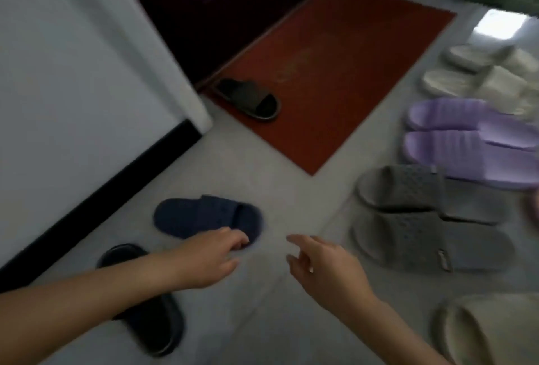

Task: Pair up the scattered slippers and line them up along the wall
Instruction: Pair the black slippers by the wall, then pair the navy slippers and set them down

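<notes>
We're mid-grab on the navy slipper (207, 216) at about 9 o'clock from centre, left hand (214, 256) curling onto its edge, not clamped yet, right hand (323, 265) open and empty, so next we probably carry it to 3 o'clock beside the grey pair (420, 218).

Matt rubbery navy slipper (204, 215); coarse-textured red mat (335, 72); smooth floor (262, 166).

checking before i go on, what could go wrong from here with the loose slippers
1. The left hand is at the navy slipper, but no second navy one shows; it may get mispaired.
2. The left forearm crosses the black slipper and could knock it.
3. The dark slipper on the red doormat is easily overlooked.
</notes>
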A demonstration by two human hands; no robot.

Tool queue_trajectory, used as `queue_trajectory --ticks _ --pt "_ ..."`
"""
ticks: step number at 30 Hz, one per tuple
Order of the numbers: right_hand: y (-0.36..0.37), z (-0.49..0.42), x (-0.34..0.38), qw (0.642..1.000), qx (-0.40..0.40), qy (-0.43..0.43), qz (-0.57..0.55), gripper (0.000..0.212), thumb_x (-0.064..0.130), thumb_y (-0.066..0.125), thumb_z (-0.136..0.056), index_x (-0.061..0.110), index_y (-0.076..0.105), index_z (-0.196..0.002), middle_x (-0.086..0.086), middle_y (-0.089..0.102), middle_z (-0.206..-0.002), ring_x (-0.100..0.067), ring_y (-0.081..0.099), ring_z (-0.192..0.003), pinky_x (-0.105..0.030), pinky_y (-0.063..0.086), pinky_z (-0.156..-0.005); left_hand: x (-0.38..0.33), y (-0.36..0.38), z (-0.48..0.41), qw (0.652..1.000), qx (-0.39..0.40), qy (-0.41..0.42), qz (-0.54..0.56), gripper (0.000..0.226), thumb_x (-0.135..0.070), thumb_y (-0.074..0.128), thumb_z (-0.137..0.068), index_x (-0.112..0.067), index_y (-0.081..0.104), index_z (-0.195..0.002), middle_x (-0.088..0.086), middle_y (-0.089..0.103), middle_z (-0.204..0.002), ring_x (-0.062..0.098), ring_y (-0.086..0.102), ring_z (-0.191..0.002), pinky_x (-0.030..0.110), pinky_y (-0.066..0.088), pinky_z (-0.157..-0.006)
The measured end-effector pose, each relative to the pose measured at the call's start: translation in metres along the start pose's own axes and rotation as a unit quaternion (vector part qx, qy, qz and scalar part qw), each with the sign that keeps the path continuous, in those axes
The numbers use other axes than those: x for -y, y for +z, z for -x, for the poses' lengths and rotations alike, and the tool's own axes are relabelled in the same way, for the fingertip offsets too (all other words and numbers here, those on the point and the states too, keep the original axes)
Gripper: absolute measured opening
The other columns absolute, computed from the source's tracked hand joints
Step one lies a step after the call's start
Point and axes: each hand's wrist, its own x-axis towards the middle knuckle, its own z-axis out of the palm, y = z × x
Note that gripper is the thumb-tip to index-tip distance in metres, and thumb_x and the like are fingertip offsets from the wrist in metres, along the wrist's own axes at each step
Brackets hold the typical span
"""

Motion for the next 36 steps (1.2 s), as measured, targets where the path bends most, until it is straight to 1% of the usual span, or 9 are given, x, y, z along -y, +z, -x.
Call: queue_trajectory --ticks 8,17,23,26,29,31,32,35,36 --pt "0.095 -0.065 0.104 0.950 0.249 -0.140 0.124 0.044 0.044 0.040 -0.094 0.034 0.041 -0.136 0.006 0.058 -0.125 -0.016 0.056 -0.110 -0.028 0.044 -0.090 0.148 0.065 0.097 0.962 -0.122 -0.171 0.173 0.044 -0.038 0.053 -0.091 -0.028 0.043 -0.132 -0.004 0.050 -0.128 0.008 0.050 -0.110 0.023 0.043 -0.092" --pt "0.096 -0.102 0.148 0.798 0.396 -0.233 0.390 0.044 0.046 0.031 -0.096 0.028 0.036 -0.136 0.000 0.047 -0.135 -0.022 0.052 -0.117 -0.036 0.045 -0.088 0.272 0.129 0.141 0.912 -0.162 -0.284 0.249 0.059 -0.035 0.057 -0.089 -0.021 0.033 -0.141 0.004 0.036 -0.144 0.018 0.037 -0.129 0.025 0.031 -0.106" --pt "0.166 -0.133 0.195 0.749 0.410 -0.275 0.441 0.050 0.041 0.036 -0.096 0.015 0.031 -0.139 -0.009 0.055 -0.127 -0.028 0.057 -0.108 -0.038 0.048 -0.081 0.301 0.162 0.170 0.882 -0.206 -0.301 0.298 0.063 -0.038 0.059 -0.087 -0.026 0.031 -0.142 -0.002 0.033 -0.145 0.015 0.034 -0.130 0.023 0.028 -0.104" --pt "0.216 -0.140 0.213 0.774 0.378 -0.265 0.433 0.070 0.048 0.047 -0.090 0.019 0.015 -0.145 -0.008 0.053 -0.127 -0.026 0.058 -0.106 -0.034 0.044 -0.070 0.319 0.182 0.207 0.859 -0.230 -0.387 0.245 0.063 -0.039 0.057 -0.086 -0.023 0.033 -0.142 0.001 0.035 -0.146 0.021 0.034 -0.131 0.031 0.033 -0.106" --pt "0.241 -0.144 0.214 0.789 0.337 -0.261 0.442 0.088 0.049 0.052 -0.087 0.026 -0.007 -0.148 -0.008 0.048 -0.129 -0.025 0.058 -0.102 -0.032 0.039 -0.066 0.332 0.211 0.247 0.837 -0.187 -0.486 0.167 0.081 -0.053 0.061 -0.077 -0.022 0.028 -0.143 0.006 0.031 -0.149 0.028 0.030 -0.134 0.038 0.030 -0.108" --pt "0.246 -0.146 0.208 0.801 0.325 -0.249 0.436 0.086 0.043 0.049 -0.089 0.030 -0.014 -0.147 -0.009 0.051 -0.126 -0.024 0.059 -0.097 -0.031 0.040 -0.065 0.335 0.233 0.266 0.804 -0.172 -0.543 0.171 0.103 -0.060 0.067 -0.067 -0.019 0.017 -0.147 0.011 0.023 -0.151 0.033 0.025 -0.136 0.042 0.025 -0.111" --pt "0.247 -0.147 0.204 0.808 0.322 -0.246 0.427 0.085 0.039 0.048 -0.090 0.030 -0.016 -0.147 -0.008 0.052 -0.124 -0.023 0.060 -0.096 -0.031 0.041 -0.065 0.337 0.243 0.271 0.769 -0.179 -0.575 0.213 0.114 -0.059 0.072 -0.063 -0.016 0.010 -0.148 0.014 0.017 -0.152 0.036 0.022 -0.138 0.044 0.024 -0.112" --pt "0.238 -0.149 0.191 0.809 0.333 -0.269 0.402 0.085 0.045 0.046 -0.090 0.030 -0.016 -0.147 -0.007 0.051 -0.126 -0.024 0.058 -0.099 -0.033 0.043 -0.068 0.336 0.255 0.272 0.591 -0.280 -0.623 0.429 0.120 -0.039 0.082 -0.066 -0.014 -0.001 -0.149 0.018 0.014 -0.155 0.040 0.023 -0.139 0.049 0.029 -0.109" --pt "0.228 -0.153 0.186 0.805 0.339 -0.275 0.402 0.087 0.053 0.047 -0.088 0.029 -0.012 -0.148 -0.006 0.049 -0.130 -0.025 0.056 -0.106 -0.033 0.044 -0.074 0.334 0.257 0.268 0.562 -0.331 -0.610 0.450 0.108 -0.030 0.080 -0.072 -0.012 0.006 -0.149 0.019 0.023 -0.152 0.041 0.030 -0.136 0.049 0.033 -0.107"
